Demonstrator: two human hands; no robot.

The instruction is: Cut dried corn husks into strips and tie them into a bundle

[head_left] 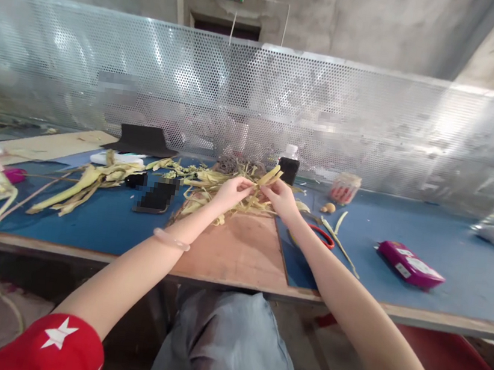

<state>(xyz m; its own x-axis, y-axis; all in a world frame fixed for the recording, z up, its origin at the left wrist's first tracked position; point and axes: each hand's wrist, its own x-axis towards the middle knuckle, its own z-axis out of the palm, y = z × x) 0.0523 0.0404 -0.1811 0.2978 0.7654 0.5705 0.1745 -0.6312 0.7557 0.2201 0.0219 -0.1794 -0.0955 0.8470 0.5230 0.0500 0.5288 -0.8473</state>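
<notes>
Partly hid, leaf strip (270,177), both hands' grip

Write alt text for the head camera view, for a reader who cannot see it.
Both hands, left hand and right hand, pinch a pale yellow leaf strip above a brown board on a blue table. More strips lie left; a magenta packet lies right.

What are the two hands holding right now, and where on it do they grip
Both the left hand and right hand pinch a pale yellow leaf strip near its lower end, above the brown board; its upper end sticks up free.
</notes>
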